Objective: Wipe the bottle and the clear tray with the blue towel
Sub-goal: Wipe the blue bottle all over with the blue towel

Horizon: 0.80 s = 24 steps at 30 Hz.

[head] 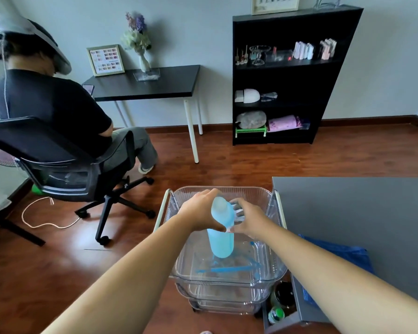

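A bottle [221,239] of light blue liquid stands upright in the clear tray [270,271], the top tier of a small cart at the bottom centre. My left hand [200,212] wraps its upper part from the left. My right hand [247,219] closes on it from the right, fingers by the neck. The blue towel [348,255] lies crumpled on the grey table, to the right of my right forearm. Thin blue streaks show on the tray's floor.
A grey table [362,213] borders the cart on the right. A person on a black office chair [65,174] sits at the left, with a cable [46,222] on the wooden floor. A black desk [150,85] and a black bookshelf [287,80] stand against the far wall.
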Available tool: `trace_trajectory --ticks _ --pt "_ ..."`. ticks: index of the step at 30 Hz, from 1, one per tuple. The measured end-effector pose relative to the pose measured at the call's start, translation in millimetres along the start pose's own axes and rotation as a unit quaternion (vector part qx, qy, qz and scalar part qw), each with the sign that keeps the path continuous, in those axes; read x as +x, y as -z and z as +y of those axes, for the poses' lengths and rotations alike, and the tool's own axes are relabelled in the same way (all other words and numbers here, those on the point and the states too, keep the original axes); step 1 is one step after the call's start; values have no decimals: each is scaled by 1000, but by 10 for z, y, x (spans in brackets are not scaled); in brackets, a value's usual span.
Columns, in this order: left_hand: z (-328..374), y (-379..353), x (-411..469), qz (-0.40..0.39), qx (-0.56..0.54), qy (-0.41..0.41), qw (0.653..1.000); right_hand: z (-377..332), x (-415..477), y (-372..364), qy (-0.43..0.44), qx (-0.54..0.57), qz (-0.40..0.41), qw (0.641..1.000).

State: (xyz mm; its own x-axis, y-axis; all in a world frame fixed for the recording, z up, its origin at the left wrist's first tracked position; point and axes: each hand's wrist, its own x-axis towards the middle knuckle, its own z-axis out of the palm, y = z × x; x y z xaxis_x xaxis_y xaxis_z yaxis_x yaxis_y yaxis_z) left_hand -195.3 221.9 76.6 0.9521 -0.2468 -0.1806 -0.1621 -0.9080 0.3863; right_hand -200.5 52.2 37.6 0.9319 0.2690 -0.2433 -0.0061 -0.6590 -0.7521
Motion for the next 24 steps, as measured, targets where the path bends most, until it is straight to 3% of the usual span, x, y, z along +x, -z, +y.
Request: trace_trajectory --ticks 7,12,18,24 --pt "487 177 193 20 31 -76 996 202 -334 764 0 -54 94 994" --pt "1199 -102 349 6 56 -162 985 772 -823 1293 -76 -85 142 983" --pt "1789 -902 285 -86 147 -219 961 1356 -1335 1354 -144 -137 104 974" --pt "1859 -1399 258 -150 171 -159 961 1637 -1389 1186 -123 -197 36 972"
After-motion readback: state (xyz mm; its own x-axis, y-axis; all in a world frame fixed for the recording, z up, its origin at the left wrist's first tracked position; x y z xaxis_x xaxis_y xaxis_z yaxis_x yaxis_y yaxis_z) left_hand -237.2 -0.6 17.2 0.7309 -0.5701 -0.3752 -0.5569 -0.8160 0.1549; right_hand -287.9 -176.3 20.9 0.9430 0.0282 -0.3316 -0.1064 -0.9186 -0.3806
